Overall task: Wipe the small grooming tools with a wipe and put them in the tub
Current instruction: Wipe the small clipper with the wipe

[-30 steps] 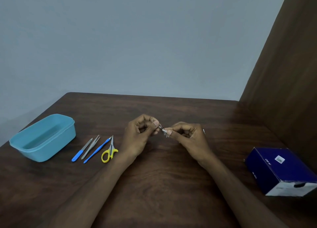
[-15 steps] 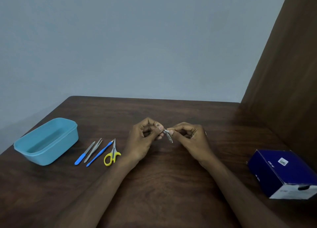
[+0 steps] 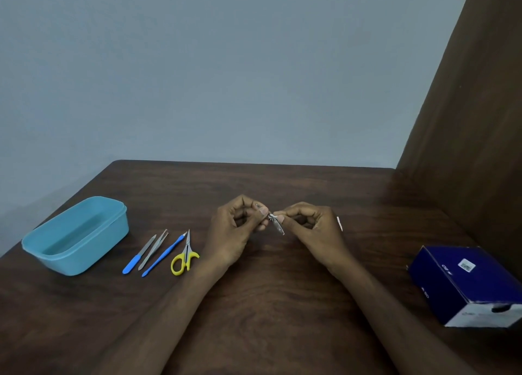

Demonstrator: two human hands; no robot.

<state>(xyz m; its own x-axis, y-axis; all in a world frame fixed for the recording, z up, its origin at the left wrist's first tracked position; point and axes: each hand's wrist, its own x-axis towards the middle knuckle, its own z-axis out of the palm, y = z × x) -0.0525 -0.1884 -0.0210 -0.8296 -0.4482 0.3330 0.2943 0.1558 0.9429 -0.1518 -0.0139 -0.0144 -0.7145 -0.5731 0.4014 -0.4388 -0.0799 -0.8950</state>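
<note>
Above the middle of the table, my left hand (image 3: 236,227) and my right hand (image 3: 308,227) meet at the fingertips and both pinch a small metal nail clipper (image 3: 277,224). A bit of white, maybe a wipe, peeks out behind my right hand (image 3: 339,223). On the left, a light blue tub (image 3: 76,234) stands with nothing visible inside. Between the tub and my left hand lie a blue-handled file (image 3: 138,254), metal tweezers (image 3: 154,249), a blue-handled cuticle tool (image 3: 163,256) and yellow-handled scissors (image 3: 185,256).
A dark blue cardboard box (image 3: 466,284) sits at the table's right side. A brown wooden panel (image 3: 466,148) rises along the right edge. A grey wall stands behind the dark wooden table (image 3: 254,318).
My hands stay together at the clipper, turning it slightly. The view has shifted a little, so everything sits lower in the frame.
</note>
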